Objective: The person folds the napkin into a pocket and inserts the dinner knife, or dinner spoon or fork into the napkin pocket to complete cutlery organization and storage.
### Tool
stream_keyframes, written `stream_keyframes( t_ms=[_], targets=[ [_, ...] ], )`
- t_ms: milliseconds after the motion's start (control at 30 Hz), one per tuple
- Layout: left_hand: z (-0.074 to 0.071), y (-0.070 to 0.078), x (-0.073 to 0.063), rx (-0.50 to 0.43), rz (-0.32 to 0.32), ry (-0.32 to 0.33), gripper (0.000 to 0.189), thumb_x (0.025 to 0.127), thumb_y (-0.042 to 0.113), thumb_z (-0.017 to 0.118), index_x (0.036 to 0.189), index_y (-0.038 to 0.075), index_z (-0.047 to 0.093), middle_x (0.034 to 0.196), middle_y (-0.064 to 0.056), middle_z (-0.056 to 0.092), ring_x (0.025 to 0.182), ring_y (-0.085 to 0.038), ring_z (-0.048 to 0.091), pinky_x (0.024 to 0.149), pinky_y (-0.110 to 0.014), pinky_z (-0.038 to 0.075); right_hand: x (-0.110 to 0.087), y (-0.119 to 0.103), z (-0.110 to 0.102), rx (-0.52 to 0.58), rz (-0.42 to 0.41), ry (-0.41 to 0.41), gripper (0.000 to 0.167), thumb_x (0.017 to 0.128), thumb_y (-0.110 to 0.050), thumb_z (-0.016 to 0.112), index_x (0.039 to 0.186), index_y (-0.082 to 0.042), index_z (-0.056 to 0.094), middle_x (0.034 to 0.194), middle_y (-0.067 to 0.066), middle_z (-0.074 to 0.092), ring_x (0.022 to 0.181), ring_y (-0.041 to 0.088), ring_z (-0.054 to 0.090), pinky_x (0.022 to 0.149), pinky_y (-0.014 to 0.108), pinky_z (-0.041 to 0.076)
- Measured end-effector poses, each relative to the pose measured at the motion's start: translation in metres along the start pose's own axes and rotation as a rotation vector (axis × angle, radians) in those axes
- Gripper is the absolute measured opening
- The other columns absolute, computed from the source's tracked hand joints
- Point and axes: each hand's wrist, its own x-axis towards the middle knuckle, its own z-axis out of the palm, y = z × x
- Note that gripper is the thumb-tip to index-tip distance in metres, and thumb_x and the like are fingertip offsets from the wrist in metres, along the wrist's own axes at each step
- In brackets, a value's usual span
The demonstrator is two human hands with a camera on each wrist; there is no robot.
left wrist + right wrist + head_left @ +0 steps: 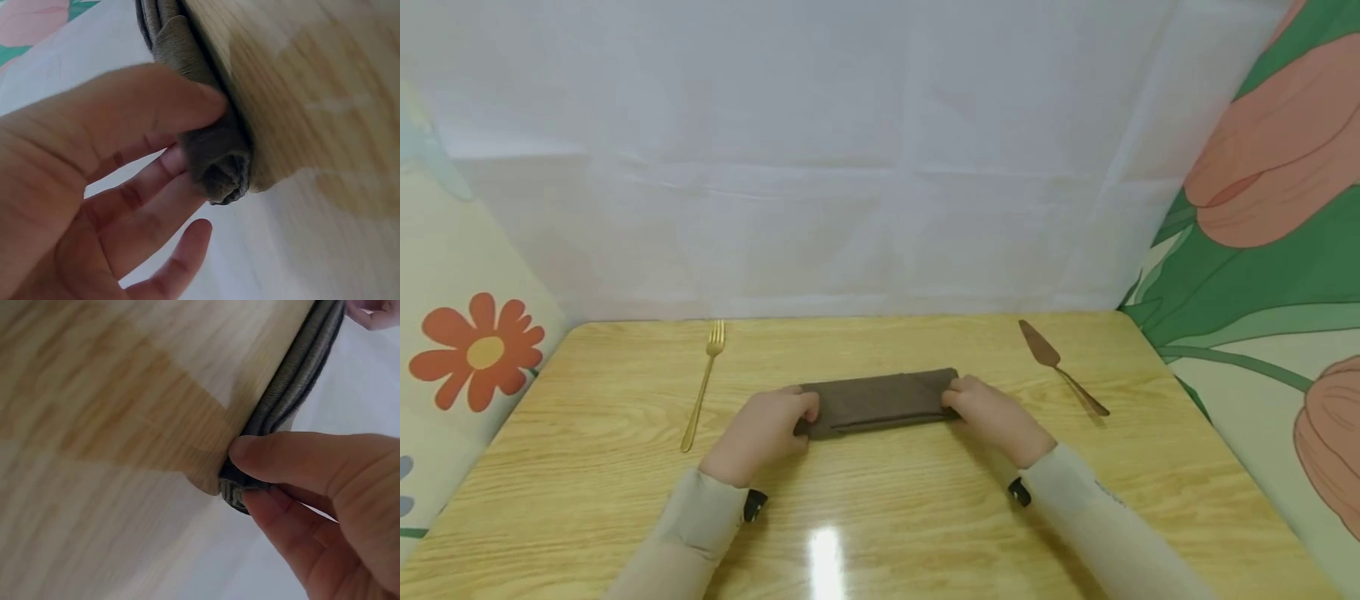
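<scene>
A dark grey-brown cloth (880, 402), folded into a long flat strip, lies across the middle of the wooden table. At its left end my left hand (767, 425) pinches it, thumb on the near side and fingers behind. The left wrist view shows the rolled layers of the cloth (219, 156) at that end beside the left hand (125, 137). My right hand (996, 417) grips the opposite end. In the right wrist view the right hand (319, 494) holds the stacked folds of the cloth (281, 387) between thumb and fingers.
A gold fork (703, 383) lies left of the cloth, tines away from me. To the right rests a copper-coloured cake server (1060, 367), its handle angled toward me. White fabric (850, 208) hangs behind the table (925, 517); flower-printed panels (1255, 317) flank it.
</scene>
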Motion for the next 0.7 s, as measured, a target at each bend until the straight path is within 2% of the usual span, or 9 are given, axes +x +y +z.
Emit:
stream_keyframes(
  t_ms=[133, 300, 467, 700],
  targets=[
    [0.000, -0.003, 0.000, -0.011, 0.026, 0.029, 0.025, 0.074, -0.001, 0.076, 0.085, 0.013, 0.058, 0.081, 0.000, 0.057, 0.065, -0.013, 0.046, 0.060, -0.031, 0.045, 0.000, 0.000, 0.002, -0.027, -0.008, 0.025, 0.024, 0.083, -0.002, 0.083, 0.103, -0.003, 0.070, 0.098, 0.008, 0.065, 0.092, 0.023, 0.063, 0.078, 0.030, 0.056],
    [-0.001, -0.007, -0.001, -0.011, 0.038, 0.048, 0.022, 0.078, -0.002, 0.068, 0.087, 0.012, 0.055, 0.080, 0.000, 0.052, 0.063, -0.013, 0.042, 0.059, -0.029, 0.042, 0.001, 0.000, 0.003, -0.012, -0.006, 0.037, 0.024, 0.084, 0.000, 0.081, 0.105, -0.002, 0.070, 0.101, 0.009, 0.065, 0.095, 0.025, 0.063, 0.082, 0.032, 0.056],
    [-0.003, -0.011, 0.000, -0.030, 0.033, 0.051, 0.016, 0.083, -0.001, 0.066, 0.095, 0.008, 0.061, 0.085, -0.002, 0.057, 0.064, -0.012, 0.045, 0.062, -0.031, 0.047, 0.001, -0.001, 0.004, 0.016, 0.011, 0.053, 0.023, 0.085, 0.001, 0.080, 0.106, -0.001, 0.069, 0.100, 0.009, 0.065, 0.095, 0.026, 0.063, 0.083, 0.035, 0.056],
    [-0.006, -0.013, 0.001, -0.067, 0.008, 0.043, 0.017, 0.087, 0.000, 0.064, 0.103, 0.007, 0.065, 0.092, -0.003, 0.062, 0.070, -0.012, 0.050, 0.068, -0.034, 0.052, 0.004, -0.001, 0.004, 0.013, 0.047, 0.074, 0.022, 0.084, 0.000, 0.080, 0.102, -0.004, 0.068, 0.095, 0.007, 0.065, 0.088, 0.025, 0.060, 0.076, 0.036, 0.055]
  ],
)
